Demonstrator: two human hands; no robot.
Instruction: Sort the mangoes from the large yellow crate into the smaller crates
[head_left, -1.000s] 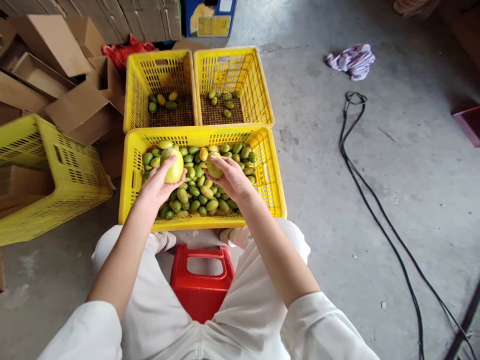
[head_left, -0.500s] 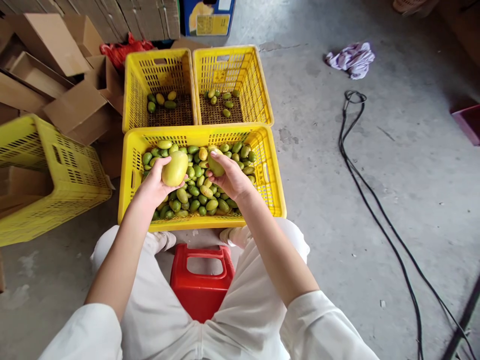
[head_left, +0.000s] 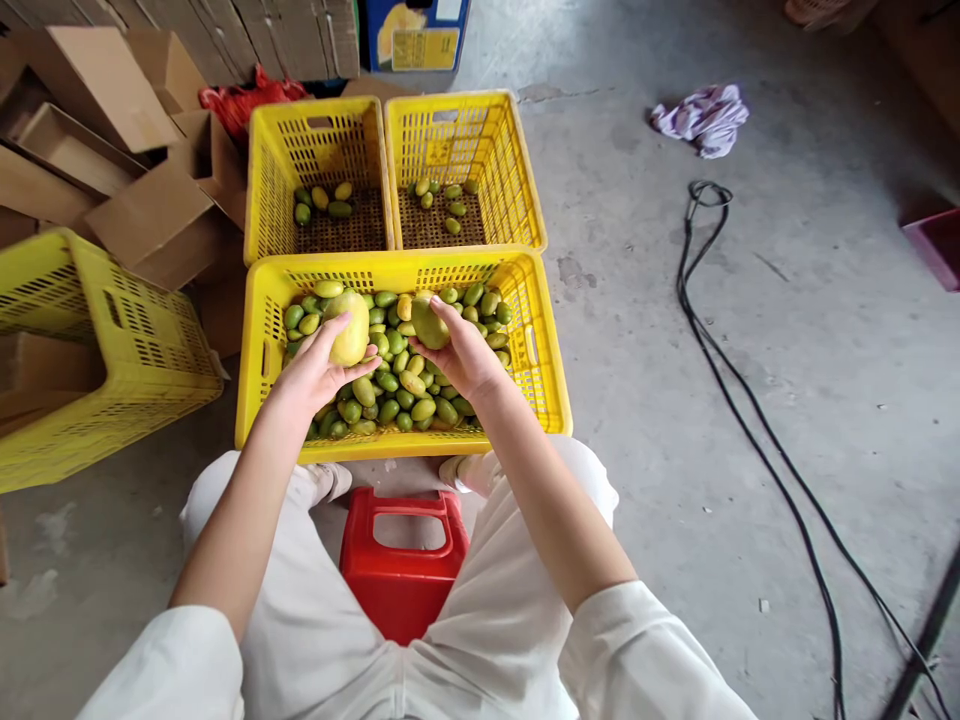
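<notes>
Two at once: cradling a yellow fruit in the left hand, gripping a green fruit in the right hand, both above small fruits in the front crate, near the back crates.

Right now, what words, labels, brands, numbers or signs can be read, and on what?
None legible.
Yellow printed panel on blue cardboard carton: too blurred.
White rectangular label on that carton: any text too small.
Solid panel on rear-right yellow slotted plastic crate: too blurred.
</notes>
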